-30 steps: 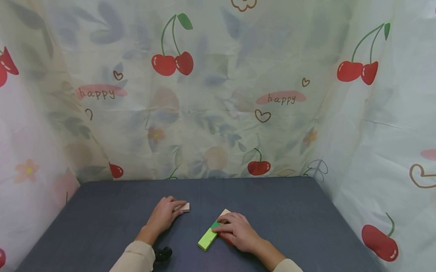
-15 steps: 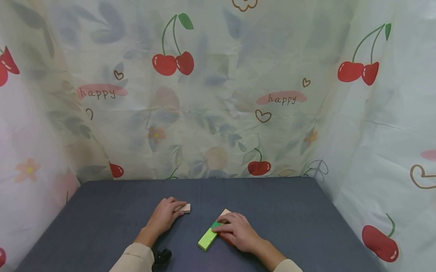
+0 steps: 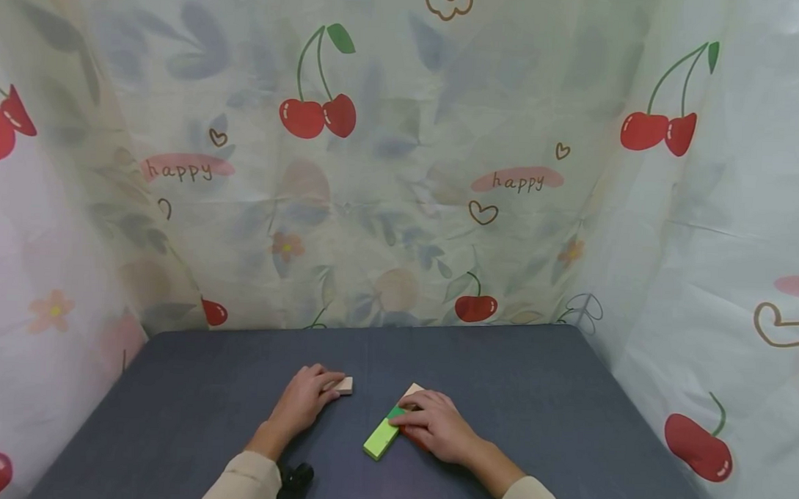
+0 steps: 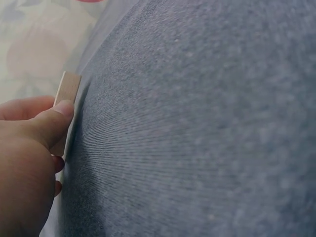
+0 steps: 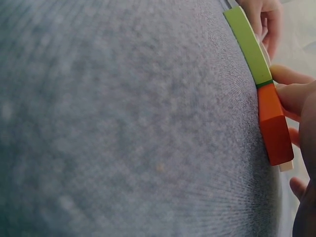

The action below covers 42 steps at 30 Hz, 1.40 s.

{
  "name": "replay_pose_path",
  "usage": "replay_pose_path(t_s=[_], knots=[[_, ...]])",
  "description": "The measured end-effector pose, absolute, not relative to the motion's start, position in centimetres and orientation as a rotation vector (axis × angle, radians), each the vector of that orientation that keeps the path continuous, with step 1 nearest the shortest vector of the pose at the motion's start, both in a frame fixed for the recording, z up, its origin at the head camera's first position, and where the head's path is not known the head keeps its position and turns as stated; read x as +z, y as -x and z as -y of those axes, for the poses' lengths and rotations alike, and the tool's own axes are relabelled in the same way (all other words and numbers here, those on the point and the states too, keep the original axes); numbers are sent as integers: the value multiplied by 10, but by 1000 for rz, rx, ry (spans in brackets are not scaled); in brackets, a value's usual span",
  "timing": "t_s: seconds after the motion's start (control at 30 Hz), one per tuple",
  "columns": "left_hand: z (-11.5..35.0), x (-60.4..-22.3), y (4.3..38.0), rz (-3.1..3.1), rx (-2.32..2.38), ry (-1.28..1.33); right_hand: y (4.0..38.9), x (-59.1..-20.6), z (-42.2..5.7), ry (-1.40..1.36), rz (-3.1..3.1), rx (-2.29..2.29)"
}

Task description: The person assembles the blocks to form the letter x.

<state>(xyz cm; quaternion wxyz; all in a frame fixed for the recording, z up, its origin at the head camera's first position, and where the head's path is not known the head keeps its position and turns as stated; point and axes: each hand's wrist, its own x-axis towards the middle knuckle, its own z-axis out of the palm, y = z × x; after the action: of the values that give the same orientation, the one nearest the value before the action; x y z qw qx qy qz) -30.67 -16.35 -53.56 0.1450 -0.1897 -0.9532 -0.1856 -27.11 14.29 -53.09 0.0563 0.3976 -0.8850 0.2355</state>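
Observation:
Between thumb and fingers, my left hand pinches a plain wooden block low on the table; its bare end points right. To the right, several blocks lie touching in a slanted group under my right hand. A light green block forms the near end, with a dark green block behind it. An orange block meets the light green one, and a plain wooden block shows at the far end. My right fingers bend over the group and hold it; the hand partly hides the blocks.
The dark grey table ends at a patterned cloth curtain at the back, with curtain on both sides too. A black wrist camera is on the left wrist.
My left hand has slid slightly to the right and nearer with the plain wooden block, narrowing the gap to the group. The right hand and its blocks have stayed put.

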Motion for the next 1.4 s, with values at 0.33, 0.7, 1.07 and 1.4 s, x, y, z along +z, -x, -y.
replay_pose_path(t_s=[0.33,0.7,1.07,1.4], knots=[[159,-537,304,2768,-527,602,271,-532,-143,-1206,2683,718],[154,-537,301,2719,-572,675,271,-531,-142,-1197,2690,706],[147,-536,296,2709,-585,726,271,-532,-142,-1193,2696,714],[145,-536,290,2659,-606,806,271,-533,-143,-1203,2676,727]])
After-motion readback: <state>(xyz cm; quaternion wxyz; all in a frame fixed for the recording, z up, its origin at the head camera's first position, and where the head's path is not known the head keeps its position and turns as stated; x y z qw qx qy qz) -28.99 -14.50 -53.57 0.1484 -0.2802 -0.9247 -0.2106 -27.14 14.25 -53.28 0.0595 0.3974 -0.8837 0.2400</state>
